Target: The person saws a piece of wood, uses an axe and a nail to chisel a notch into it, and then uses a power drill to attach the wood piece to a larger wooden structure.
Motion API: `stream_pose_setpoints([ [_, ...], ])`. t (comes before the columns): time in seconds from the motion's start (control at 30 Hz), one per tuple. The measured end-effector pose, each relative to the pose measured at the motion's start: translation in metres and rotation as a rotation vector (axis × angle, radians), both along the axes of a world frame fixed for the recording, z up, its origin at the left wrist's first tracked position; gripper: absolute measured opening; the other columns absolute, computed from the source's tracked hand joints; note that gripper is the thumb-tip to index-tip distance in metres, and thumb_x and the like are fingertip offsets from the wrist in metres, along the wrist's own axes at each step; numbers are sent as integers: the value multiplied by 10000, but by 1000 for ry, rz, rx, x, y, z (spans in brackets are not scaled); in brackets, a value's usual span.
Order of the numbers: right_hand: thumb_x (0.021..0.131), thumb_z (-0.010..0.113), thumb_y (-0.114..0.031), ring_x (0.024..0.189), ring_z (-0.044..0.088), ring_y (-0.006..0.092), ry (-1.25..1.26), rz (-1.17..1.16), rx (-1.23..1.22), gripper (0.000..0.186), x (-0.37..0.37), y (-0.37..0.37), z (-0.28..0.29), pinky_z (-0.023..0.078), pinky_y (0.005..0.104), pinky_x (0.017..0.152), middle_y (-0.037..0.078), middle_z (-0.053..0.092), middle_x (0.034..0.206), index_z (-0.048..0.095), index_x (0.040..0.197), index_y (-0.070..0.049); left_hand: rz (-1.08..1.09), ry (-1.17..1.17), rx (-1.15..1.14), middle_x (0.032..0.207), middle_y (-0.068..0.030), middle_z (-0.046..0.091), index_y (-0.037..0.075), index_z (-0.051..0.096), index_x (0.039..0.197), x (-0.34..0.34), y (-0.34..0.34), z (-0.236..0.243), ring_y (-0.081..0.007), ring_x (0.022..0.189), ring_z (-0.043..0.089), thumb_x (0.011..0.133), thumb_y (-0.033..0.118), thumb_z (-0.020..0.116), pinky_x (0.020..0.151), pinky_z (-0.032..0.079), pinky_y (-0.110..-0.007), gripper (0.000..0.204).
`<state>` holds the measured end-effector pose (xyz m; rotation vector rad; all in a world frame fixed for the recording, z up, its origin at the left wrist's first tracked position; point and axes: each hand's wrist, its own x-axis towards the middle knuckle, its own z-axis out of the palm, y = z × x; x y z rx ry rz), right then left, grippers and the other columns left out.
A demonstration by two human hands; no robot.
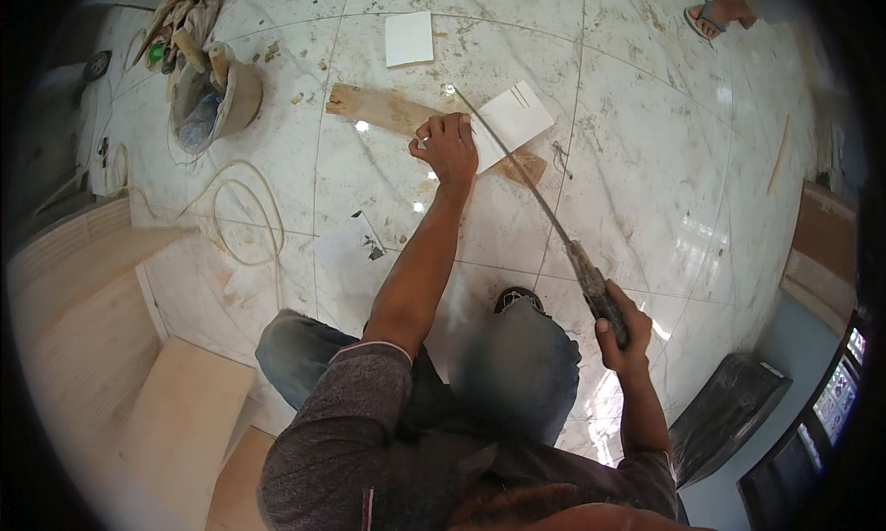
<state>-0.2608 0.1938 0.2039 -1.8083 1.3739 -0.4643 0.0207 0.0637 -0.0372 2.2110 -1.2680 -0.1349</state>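
Observation:
My left hand (445,148) has curled fingers pressing on a white rectangular panel (517,113), which lies over a long wooden plank (369,105) on the floor. My right hand (620,333) grips the dark handle of a long, thin-bladed tool (539,199), apparently a saw. Its blade runs diagonally across the panel, just right of my left fingers. A smaller white square (409,38) lies farther forward, and a pale sheet (337,250) with dark bits lies left of my knees.
A bucket (235,102) with tools and a looped hose (249,165) lie at left. Light boards (185,411) fill the lower left. A wrapped black slab (724,411) and brown panels (812,236) stand at right. Another person's sandalled foot (709,19) is at upper right.

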Motion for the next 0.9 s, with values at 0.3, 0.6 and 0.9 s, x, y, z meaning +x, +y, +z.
stream_pose_setpoints([
  [0.3,820,623,-210,596,639,231,-46,80,24,495,-9,-3,-12,488,302,579,139,653,754,516,1235,36,19,-22,57,951,-40,528,117,595,855,2,-2,0,-262,1020,409,896,285,509,880,236,-511,192],
  [0.6,821,595,-183,628,633,256,46,120,196,511,1,-19,7,481,325,596,176,652,822,478,1263,45,55,-100,0,902,-16,515,136,579,806,0,-1,-6,-241,973,407,893,264,531,857,242,-506,162],
  [0.9,808,606,-149,716,659,334,32,97,373,557,34,-51,-8,508,360,625,194,642,840,426,1315,-3,43,-39,24,906,-27,515,112,571,790,1,-1,-5,-253,960,408,878,243,542,883,227,-496,160],
])
